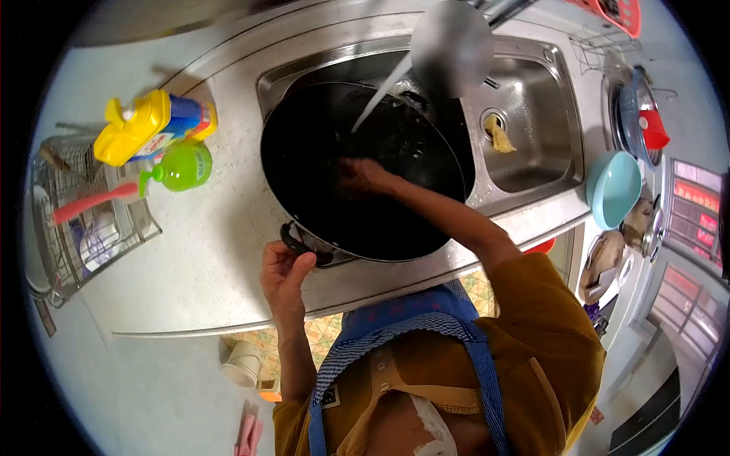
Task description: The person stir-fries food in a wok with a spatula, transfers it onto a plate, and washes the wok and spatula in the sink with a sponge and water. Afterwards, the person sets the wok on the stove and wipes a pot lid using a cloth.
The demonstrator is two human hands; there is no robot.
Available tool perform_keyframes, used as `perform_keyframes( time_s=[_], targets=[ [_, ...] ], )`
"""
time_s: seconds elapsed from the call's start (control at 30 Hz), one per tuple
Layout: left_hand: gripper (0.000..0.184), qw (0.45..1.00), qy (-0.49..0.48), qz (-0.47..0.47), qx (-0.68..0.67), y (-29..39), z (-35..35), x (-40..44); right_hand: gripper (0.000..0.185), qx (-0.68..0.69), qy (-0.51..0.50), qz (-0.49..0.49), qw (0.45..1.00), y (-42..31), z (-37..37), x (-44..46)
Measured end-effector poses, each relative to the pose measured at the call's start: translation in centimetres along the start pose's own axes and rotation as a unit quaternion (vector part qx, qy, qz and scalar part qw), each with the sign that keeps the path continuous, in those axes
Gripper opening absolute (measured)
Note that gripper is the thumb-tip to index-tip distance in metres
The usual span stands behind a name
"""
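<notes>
A large black wok (395,220) lies tilted over the left basin of the steel sink (559,83). My left hand (283,273) grips the wok's dark side handle (295,239) at its near left, thumb toward me. My right hand (366,177) reaches down inside the wok against its dark surface. Its fingers are blurred and in shadow, so whether they hold anything does not show. A stream of water (382,93) falls from the tap (452,47) into the wok, beside my right hand.
On the left counter stand a yellow bottle (137,131) and a green pump bottle (185,167). A wire rack (144,232) with a pink-handled brush (95,201) is farther left. A yellow scrap (499,137) lies at the right basin's drain. A light-blue bowl (614,190) sits at right.
</notes>
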State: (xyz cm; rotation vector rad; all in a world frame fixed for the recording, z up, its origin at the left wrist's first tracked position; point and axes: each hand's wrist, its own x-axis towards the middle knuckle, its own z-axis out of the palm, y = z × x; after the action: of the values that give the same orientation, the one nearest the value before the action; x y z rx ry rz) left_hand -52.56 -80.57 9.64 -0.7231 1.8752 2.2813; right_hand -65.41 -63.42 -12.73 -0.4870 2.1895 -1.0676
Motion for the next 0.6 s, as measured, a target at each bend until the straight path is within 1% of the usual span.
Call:
perform_keyframes(
  time_s=[0.03,0.07,0.1,0.13,0.2,0.27,0.3,0.33,0.37,0.4,0.43,0.47,0.5,0.57,0.6],
  targets=[
    [0.021,1.000,-0.010,0.000,0.003,0.0,0.1,0.0,0.049,0.002,0.009,0.004,1.000,0.9,-1.3,0.6],
    [0.021,1.000,0.003,0.003,0.016,0.1,0.3,-0.1,0.046,-0.106,0.013,0.023,0.994,1.6,-2.9,0.9],
    [0.021,0.999,0.014,0.006,0.030,0.2,0.5,0.0,0.044,-0.213,0.017,0.044,0.976,2.1,-4.2,0.8],
    [0.019,1.000,0.018,0.007,0.025,0.1,0.5,-0.1,0.044,-0.213,0.025,0.051,0.975,1.9,-5.7,-0.7],
    [0.019,1.000,0.018,0.004,0.017,0.2,0.8,-0.2,0.040,-0.058,0.113,-0.060,0.990,0.1,-9.8,-6.2],
    [0.019,0.999,0.025,0.000,0.030,0.1,0.7,-0.1,0.038,0.071,0.200,-0.023,0.977,-1.0,-14.1,-11.2],
    [0.019,0.999,0.021,0.001,0.030,0.0,0.6,-0.1,0.036,0.076,0.238,0.065,0.966,-0.9,-16.2,-13.2],
    [0.019,0.999,0.027,0.001,0.035,-0.1,0.6,-0.2,0.033,0.108,0.269,-0.023,0.957,3.5,-17.4,-13.9],
    [0.019,0.999,0.034,0.003,0.040,0.0,0.6,-0.2,0.031,0.253,0.342,0.045,0.904,3.0,-18.8,-15.3],
    [0.019,0.998,0.029,0.007,0.051,0.0,0.7,-0.2,0.032,0.175,0.350,0.072,0.917,6.8,-20.7,-15.6],
    [0.019,0.998,0.029,0.007,0.054,0.0,0.8,-0.2,0.036,0.143,0.396,0.062,0.905,8.7,-21.9,-15.6],
    [0.020,0.998,0.036,0.012,0.045,-0.1,0.8,-0.2,0.041,0.153,0.420,0.130,0.885,10.3,-23.0,-15.0],
    [0.020,0.998,0.045,0.016,0.035,-0.2,0.8,-0.3,0.041,0.155,0.418,0.130,0.886,12.2,-23.9,-14.2],
    [0.021,0.997,0.058,0.004,0.043,-0.4,0.8,-0.4,0.047,0.267,0.385,0.153,0.870,14.8,-24.9,-12.8],
    [0.021,0.997,0.062,0.001,0.041,-0.3,0.8,-0.4,0.055,0.329,0.406,0.124,0.843,15.5,-24.6,-12.5]
  ],
)
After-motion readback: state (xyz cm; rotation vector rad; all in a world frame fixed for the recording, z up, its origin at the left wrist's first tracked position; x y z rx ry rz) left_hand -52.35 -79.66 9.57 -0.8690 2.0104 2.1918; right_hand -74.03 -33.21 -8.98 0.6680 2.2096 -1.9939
